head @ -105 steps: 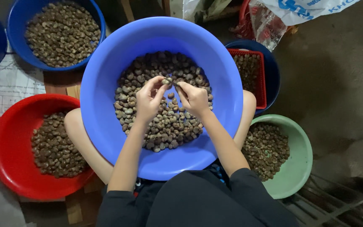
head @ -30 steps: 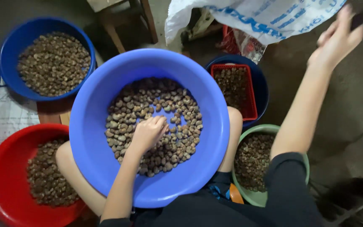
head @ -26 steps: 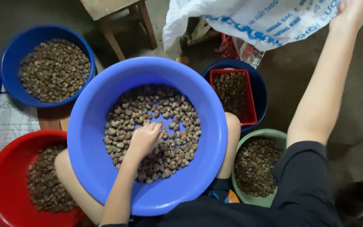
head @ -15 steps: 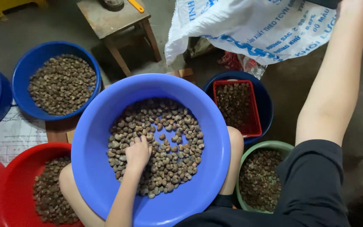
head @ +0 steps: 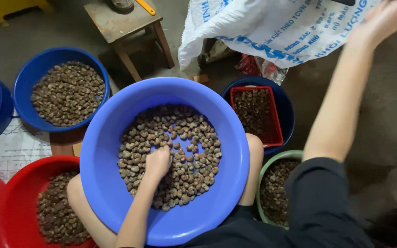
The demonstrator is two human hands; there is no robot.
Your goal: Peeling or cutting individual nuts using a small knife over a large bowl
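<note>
A large blue-violet basin (head: 97, 151) rests on my lap, holding a layer of brown-grey kidney-shaped nuts (head: 189, 138). My left hand (head: 157, 163) lies on the nuts left of the basin's middle, knuckles up, fingers curled down into them. My right hand (head: 384, 18) is raised far out at the top right, blurred, beside the edge of a white printed sack (head: 263, 23). Whether it holds anything is not visible.
Around the basin stand a blue bowl (head: 24, 78) of nuts, another blue bowl (head: 3, 110) at the far left, a red bowl (head: 14, 183), a green bowl (head: 272, 165), and a red basket (head: 279, 133) inside a dark blue bowl. A wooden stool (head: 116, 20) stands behind, and a paper sheet (head: 10, 151) lies at left.
Both hands worked one nut together; then my right arm swung up to the sack at top right and stays raised. My left hand dropped onto the nuts and its fingers have curled shut.
</note>
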